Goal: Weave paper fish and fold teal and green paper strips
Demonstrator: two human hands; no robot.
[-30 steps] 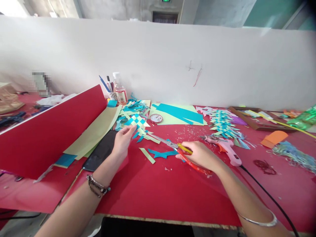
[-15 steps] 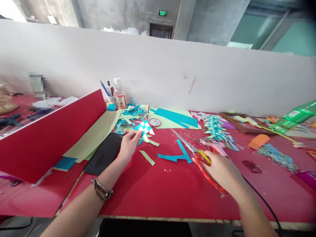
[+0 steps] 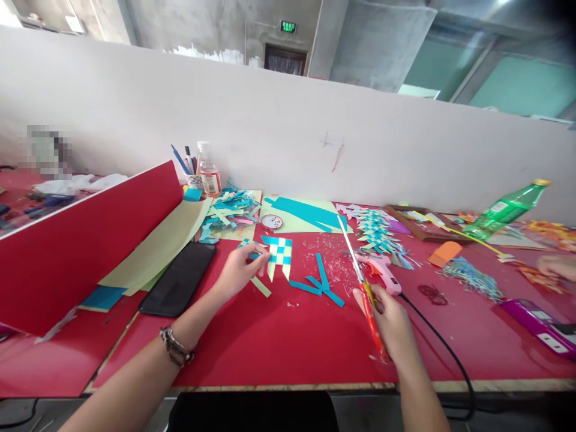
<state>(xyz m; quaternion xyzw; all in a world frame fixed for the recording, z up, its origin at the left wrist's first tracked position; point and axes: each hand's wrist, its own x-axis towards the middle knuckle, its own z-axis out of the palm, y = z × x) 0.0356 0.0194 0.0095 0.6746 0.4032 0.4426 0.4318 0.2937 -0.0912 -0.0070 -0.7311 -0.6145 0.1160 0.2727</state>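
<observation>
Two hands: mine, reaching in from the lower edge of the frame, both gripping something.
Left hand: my left hand (image 3: 243,269), left of centre, pinches a checkered woven piece (image 3: 281,251) of blue and pale green paper between thumb and fingers; its loose ends hang down at the middle of the frame.
Right hand: my right hand (image 3: 390,321), right of centre and lower, is wrapped around the handles of red and yellow scissors (image 3: 359,273). The blades point up, well apart from the weave; I cannot tell whether they are parted.
Step in hand: trimming the woven ends, I judge, with a pause between cuts.
Next move: another cut would call for turning the weave, bringing the blades to one hanging end and keeping the pinch clear of them.
Cut strips: blue strips (image 3: 321,271) lie on the red table (image 3: 288,354) between my hands; a pale green strip (image 3: 261,288) lies just below my left fingers.
Readable writing: "EXIT" on a green-lit sign (image 3: 288,27), top centre; smaller characters above it are too small for me.
Unreadable labels: a clear bottle (image 3: 210,174), left of centre, with a red and white label; a green bottle (image 3: 508,211), upper right, with a pale one.
</observation>
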